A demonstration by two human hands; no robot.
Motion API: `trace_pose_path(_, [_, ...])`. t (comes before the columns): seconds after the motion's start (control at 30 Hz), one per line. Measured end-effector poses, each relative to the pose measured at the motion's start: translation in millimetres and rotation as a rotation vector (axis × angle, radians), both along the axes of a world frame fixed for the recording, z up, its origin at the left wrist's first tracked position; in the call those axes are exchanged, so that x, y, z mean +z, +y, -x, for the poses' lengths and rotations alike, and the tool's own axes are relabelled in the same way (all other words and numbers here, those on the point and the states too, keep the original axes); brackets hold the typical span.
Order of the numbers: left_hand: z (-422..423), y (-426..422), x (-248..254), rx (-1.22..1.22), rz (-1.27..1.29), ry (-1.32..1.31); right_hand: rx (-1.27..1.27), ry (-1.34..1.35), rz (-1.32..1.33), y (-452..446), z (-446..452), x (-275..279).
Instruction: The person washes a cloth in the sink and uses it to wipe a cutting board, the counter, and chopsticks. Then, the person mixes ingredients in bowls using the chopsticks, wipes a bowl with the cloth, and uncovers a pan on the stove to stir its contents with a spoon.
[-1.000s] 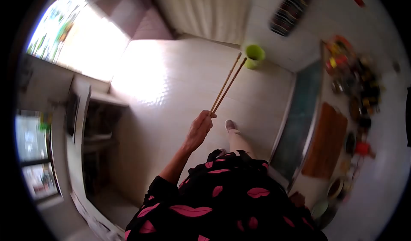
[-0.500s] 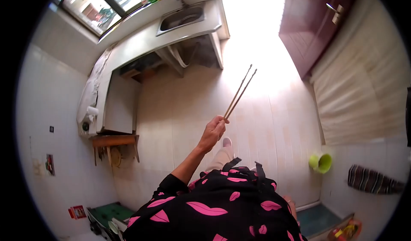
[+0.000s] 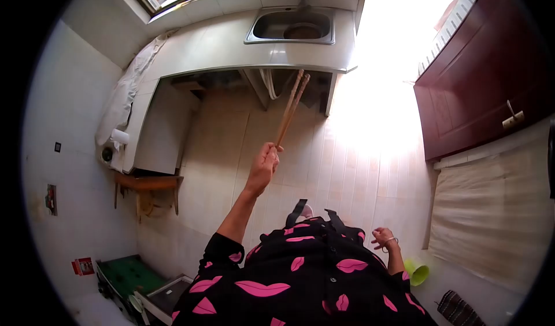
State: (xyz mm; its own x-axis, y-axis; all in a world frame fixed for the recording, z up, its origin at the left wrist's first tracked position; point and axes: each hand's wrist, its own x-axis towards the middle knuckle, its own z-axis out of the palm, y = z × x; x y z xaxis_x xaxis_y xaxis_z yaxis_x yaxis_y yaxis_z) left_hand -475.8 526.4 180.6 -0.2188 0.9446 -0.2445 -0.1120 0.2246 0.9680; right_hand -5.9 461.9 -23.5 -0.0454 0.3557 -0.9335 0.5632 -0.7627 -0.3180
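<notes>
Left hand (image 3: 263,168) grips two long, slim brown wooden chopsticks (image 3: 288,116) near one end, presumably for reach; right hand (image 3: 383,238) hangs empty, fingers loosely parted

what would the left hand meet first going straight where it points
Probably the pale countertop at its front edge, near the rectangular steel sink; two long brown sticks in the left hand lead. Depth is unclear; it might pass below.

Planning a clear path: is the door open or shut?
Open: the door stands swung aside, leaving the bright doorway beside it uncovered.
</notes>
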Motion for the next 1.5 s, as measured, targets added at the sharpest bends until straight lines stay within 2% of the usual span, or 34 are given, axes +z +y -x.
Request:
trace_pose_path(0.13, [46,70,-8,0.076,0.003,-0.008,0.09,0.056,-0.042,113,55,14])
trace_pose_path(0.2, [63,106,-9,0.122,0.021,-0.032,0.237,0.075,-0.14,172,69,-5])
trace_pose_path(0.23, [73,126,-12,0.13,0.032,-0.029,0.183,0.06,-0.179,206,91,10])
trace_pose_path(0.33, [103,197,-25,0.148,0.062,0.002,0.35,0.112,-0.429,319,154,34])
trace_pose_path(0.5, [150,350,-52,0.164,0.165,0.091,0.294,0.323,-0.703,530,286,68])
trace_pose_path(0.53, [162,388,-59,0.148,0.181,0.124,0.305,0.358,-0.731,575,308,51])
trace_pose_path(0.57, [170,421,-66,0.122,0.22,0.146,0.473,0.357,-0.939,622,327,23])
trace_pose_path(0.6, [176,450,-75,0.097,0.254,0.162,0.245,0.471,-0.789,646,359,61])
trace_pose_path(0.63, [187,484,-92,0.091,0.276,0.186,0.22,0.458,-0.743,682,387,66])
trace_pose_path(0.73, [222,569,-155,0.091,0.315,0.285,0.183,0.499,-0.613,784,457,40])
trace_pose_path(0.8, [238,608,-188,0.089,0.313,0.407,0.223,0.419,-0.606,834,496,14])
trace_pose_path(0.9, [254,649,-231,0.084,0.352,0.427,0.291,0.289,-0.59,883,536,-51])
trace_pose_path(1.0, [259,683,-237,0.065,0.524,0.274,0.438,0.125,-0.637,905,560,-98])
trace_pose_path(1.07, [265,706,-236,0.1,0.627,0.036,0.397,0.152,-0.628,914,575,-138])
trace_pose_path(1.1, [267,713,-239,0.112,0.678,-0.081,0.287,0.233,-0.59,912,580,-182])
trace_pose_path(1.17, [276,725,-265,0.081,0.803,-0.129,0.161,0.275,-0.439,907,589,-190])
trace_pose_path(1.23, [277,742,-279,0.054,0.845,-0.202,0.138,0.196,-0.224,904,617,-126])
trace_pose_path(1.3, [276,750,-284,0.065,0.833,-0.314,0.882,0.048,-0.508,909,631,-138])
trace_pose_path(1.37, [263,750,-285,0.168,0.813,-0.275,1.057,-0.084,-0.629,901,649,-157])
trace_pose_path(1.43, [259,750,-285,0.212,0.771,-0.262,0.652,-0.194,-0.626,897,669,-185])
trace_pose_path(1.5, [260,750,-281,0.2,0.715,-0.294,0.644,-0.213,-0.641,912,680,-173])
